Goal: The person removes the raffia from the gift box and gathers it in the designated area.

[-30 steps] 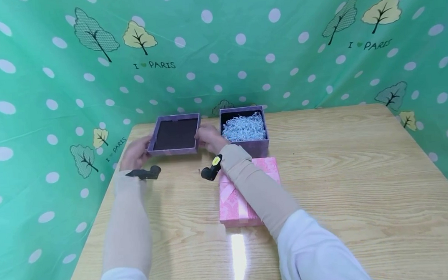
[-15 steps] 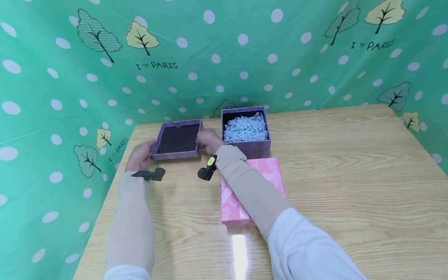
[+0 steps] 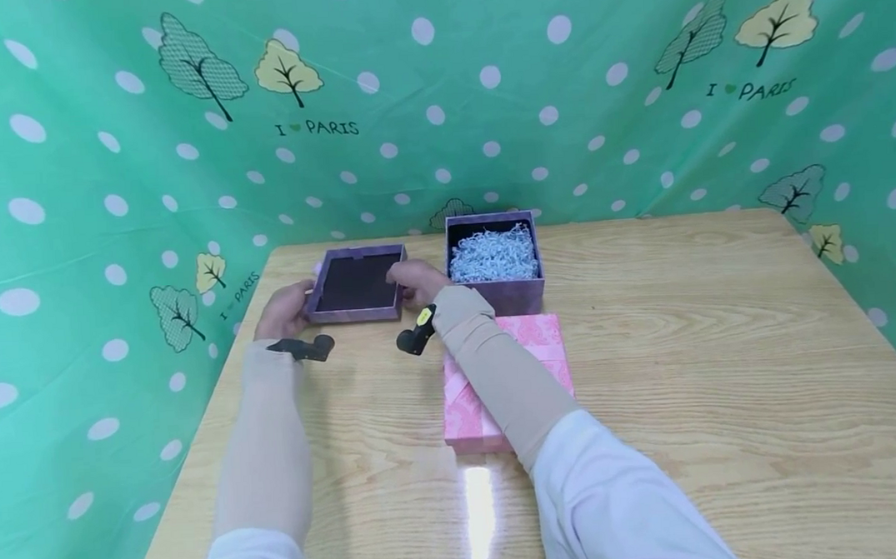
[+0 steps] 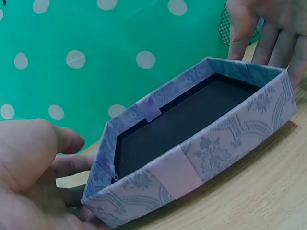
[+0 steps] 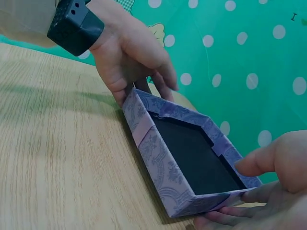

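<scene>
An upturned purple lid (image 3: 356, 285) with a dark inside lies at the back left of the wooden table (image 3: 707, 360). My left hand (image 3: 286, 308) holds its left end, with the thumb (image 4: 62, 139) by the rim and fingers beneath. My right hand (image 3: 416, 279) holds its right end, thumb (image 5: 261, 160) over the rim. In the wrist views the lid (image 4: 192, 139) (image 5: 184, 155) is tilted, its near edge on the table. Just right of it stands the open purple box (image 3: 497, 290), filled with pale shredded paper (image 3: 494, 255).
A pink gift box (image 3: 544, 342) lies in front of the purple box, partly hidden under my right forearm. Green dotted cloth (image 3: 99, 203) walls in the table at the back and both sides. Black wrist cameras (image 3: 415, 338) sit on both wrists.
Both hands have lowered the lid from above the table down to its surface, slightly nearer to me. The purple box and pink box have not moved.
</scene>
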`<state>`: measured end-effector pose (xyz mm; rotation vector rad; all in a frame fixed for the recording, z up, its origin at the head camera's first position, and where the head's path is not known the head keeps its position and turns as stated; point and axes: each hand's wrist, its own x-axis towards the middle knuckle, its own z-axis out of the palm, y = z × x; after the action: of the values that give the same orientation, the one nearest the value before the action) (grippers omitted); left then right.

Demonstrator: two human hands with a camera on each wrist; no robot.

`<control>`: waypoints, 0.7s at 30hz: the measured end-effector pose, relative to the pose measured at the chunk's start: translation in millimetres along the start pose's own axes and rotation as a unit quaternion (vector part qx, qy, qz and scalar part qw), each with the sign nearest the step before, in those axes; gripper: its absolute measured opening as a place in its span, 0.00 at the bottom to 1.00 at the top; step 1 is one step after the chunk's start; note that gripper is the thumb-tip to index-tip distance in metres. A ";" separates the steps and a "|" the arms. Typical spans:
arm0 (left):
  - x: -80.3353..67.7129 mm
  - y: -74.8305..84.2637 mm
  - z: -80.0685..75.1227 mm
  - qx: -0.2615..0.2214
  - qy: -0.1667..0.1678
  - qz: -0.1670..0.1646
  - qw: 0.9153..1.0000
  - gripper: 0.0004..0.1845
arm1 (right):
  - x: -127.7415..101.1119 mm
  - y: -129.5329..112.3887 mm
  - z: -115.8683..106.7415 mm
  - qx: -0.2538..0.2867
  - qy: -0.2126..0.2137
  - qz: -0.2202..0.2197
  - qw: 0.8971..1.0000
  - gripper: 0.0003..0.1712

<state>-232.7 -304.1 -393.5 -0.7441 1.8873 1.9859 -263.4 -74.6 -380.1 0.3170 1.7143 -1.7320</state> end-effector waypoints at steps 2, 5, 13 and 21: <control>1.5 0.8 0.1 0.022 -0.004 -0.002 1.000 0.30 | -1.9 -1.4 -2.1 -0.011 -0.011 0.005 1.000 0.27; 0.8 2.5 -0.1 0.079 -0.005 0.007 0.997 0.33 | -4.0 -3.5 -5.1 -0.056 -0.021 -0.003 0.998 0.31; -9.7 16.0 8.5 0.176 0.106 0.060 0.977 0.35 | -15.0 -22.0 -10.0 -0.148 -0.009 -0.052 0.988 0.34; -21.2 39.3 34.6 0.163 0.123 0.128 0.971 0.30 | -36.6 -46.7 -21.8 -0.162 -0.046 -0.097 0.981 0.33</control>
<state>-242.4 -270.7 -349.0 -0.7074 2.4895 1.7112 -270.5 -47.5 -323.4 -0.0781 1.9743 -1.5359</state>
